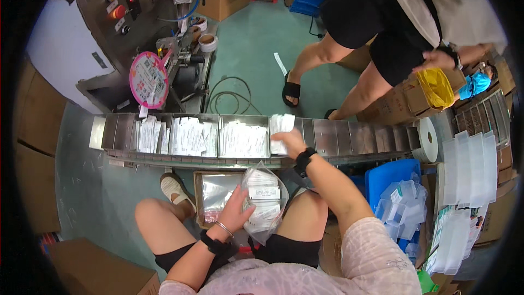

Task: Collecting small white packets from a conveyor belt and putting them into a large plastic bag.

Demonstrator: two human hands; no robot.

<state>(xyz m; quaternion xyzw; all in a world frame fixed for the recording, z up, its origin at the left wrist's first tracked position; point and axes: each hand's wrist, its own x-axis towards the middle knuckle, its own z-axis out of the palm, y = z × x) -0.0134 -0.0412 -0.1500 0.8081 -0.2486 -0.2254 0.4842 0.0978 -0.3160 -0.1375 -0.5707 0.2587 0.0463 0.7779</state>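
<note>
My left hand (236, 211) holds a clear plastic bag (265, 199) partly filled with small white packets, over my lap. My right hand (290, 142) reaches forward to the metal conveyor tray (338, 137) and grips a small stack of white packets (280, 127) at one of its compartments. Other compartments to the left hold more white packets (243, 139). Both wrists wear black bands, and the left also has a thin bracelet.
A packing machine with a pink round disc (148, 79) and coloured buttons stands at the back left. Another person (382, 16) stands behind the conveyor holding a yellow bag (435, 86). A blue bin with clear bags (401, 196) sits at my right. A cardboard box of bags (215, 191) lies by my knees.
</note>
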